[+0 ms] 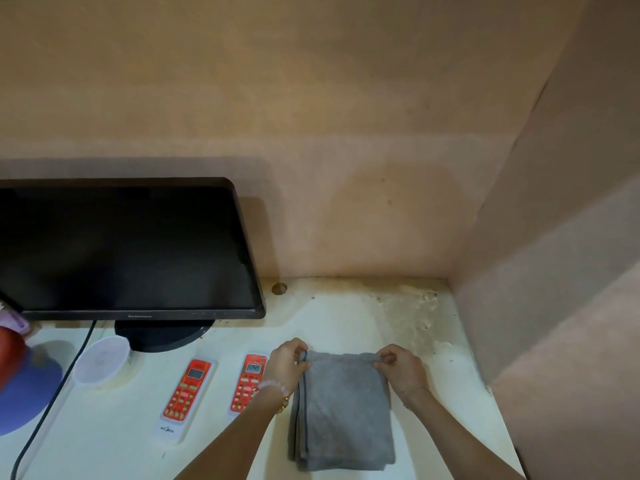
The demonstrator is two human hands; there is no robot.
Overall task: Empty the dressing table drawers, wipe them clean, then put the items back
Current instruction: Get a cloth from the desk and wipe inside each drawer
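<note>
beside two remotes (188,389), both hands (286,358) pinch grey cloth (341,410).

Black monitor (124,247), screen dark, standing on a round black base (162,336) at rear left of the pale surface (121,445). Black cable (52,400) running from beneath it to the near edge. Translucent round dish (102,362) just beside the base. Two orange-red remotes lying flat, side by side, apart: left remote (185,393) fully visible, right remote (247,379) partly hidden. Purple item (24,393) and red item (8,355) at far left, cut off by the frame. Round hole (279,288) and brownish staining (412,313) at rear of surface. Peach wall (346,133) behind.
</note>
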